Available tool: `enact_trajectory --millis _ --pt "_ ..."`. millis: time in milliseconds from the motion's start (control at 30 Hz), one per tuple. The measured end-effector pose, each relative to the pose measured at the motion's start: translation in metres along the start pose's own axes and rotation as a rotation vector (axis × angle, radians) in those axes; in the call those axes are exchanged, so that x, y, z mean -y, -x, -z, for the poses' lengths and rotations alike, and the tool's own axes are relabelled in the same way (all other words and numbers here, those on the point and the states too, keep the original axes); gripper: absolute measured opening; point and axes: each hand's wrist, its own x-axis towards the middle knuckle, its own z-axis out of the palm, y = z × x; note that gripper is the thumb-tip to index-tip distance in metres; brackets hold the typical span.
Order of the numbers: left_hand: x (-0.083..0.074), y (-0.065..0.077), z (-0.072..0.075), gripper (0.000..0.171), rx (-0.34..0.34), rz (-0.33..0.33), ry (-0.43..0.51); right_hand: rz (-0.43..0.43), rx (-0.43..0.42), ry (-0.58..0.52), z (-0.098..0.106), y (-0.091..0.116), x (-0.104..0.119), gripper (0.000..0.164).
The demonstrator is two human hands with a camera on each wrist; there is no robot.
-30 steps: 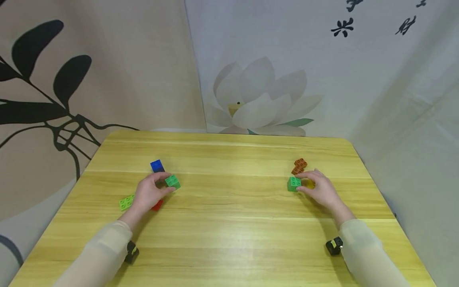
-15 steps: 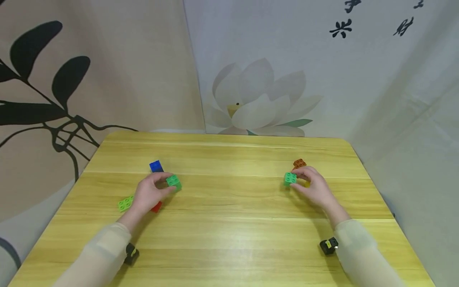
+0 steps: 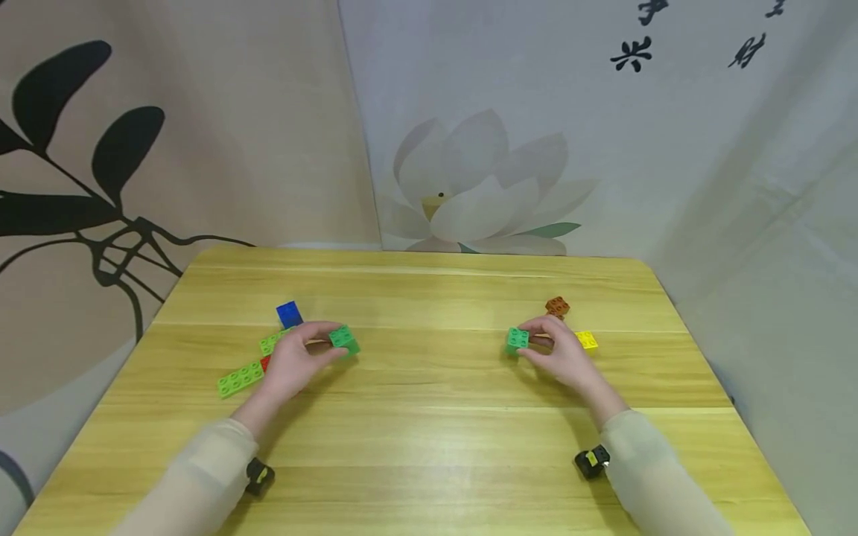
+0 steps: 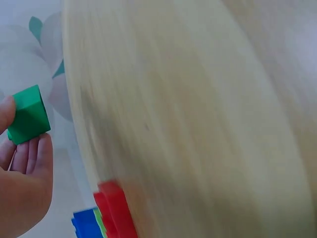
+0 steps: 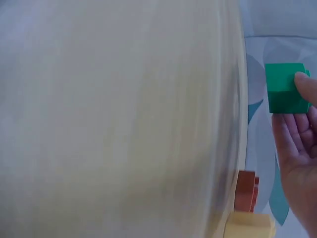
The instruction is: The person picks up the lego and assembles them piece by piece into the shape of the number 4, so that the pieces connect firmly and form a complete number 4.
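Observation:
My left hand (image 3: 299, 362) pinches a green toy brick (image 3: 345, 340) between thumb and fingers, left of the table's middle. In the left wrist view that green brick (image 4: 29, 115) shows its smooth sides, the thumb over it and the fingers beneath. On the right, my right hand (image 3: 558, 351) pinches a second green brick (image 3: 517, 339), studs up. The right wrist view has this green brick (image 5: 287, 88) with the thumb on its face and fingertips below it. Both bricks are held over the table, apart from each other, with shadows beneath the hands.
Beside my left hand lie a blue brick (image 3: 290, 314), two light green bricks (image 3: 240, 380) and a red brick (image 4: 115, 210), partly hidden in the head view. Near my right hand are brown bricks (image 3: 557, 306) and a yellow brick (image 3: 587, 340). The wooden table (image 3: 429, 447) meets a printed cloth behind.
My right hand has moved left with its green brick, uncovering the yellow brick. My left hand has shifted right with its own, baring more of the light green bricks.

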Motion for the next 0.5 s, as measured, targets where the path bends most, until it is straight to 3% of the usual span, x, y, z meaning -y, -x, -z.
enact_trajectory --millis 233,500 --pt "-0.005 -0.002 -0.015 0.040 0.025 -0.054 0.086 0.025 0.078 0.016 -0.017 -0.007 0.006 0.036" --pt "-0.013 -0.001 -0.032 0.040 0.076 -0.050 0.042 0.062 0.199 0.035 -0.040 -0.016 0.012 0.038"
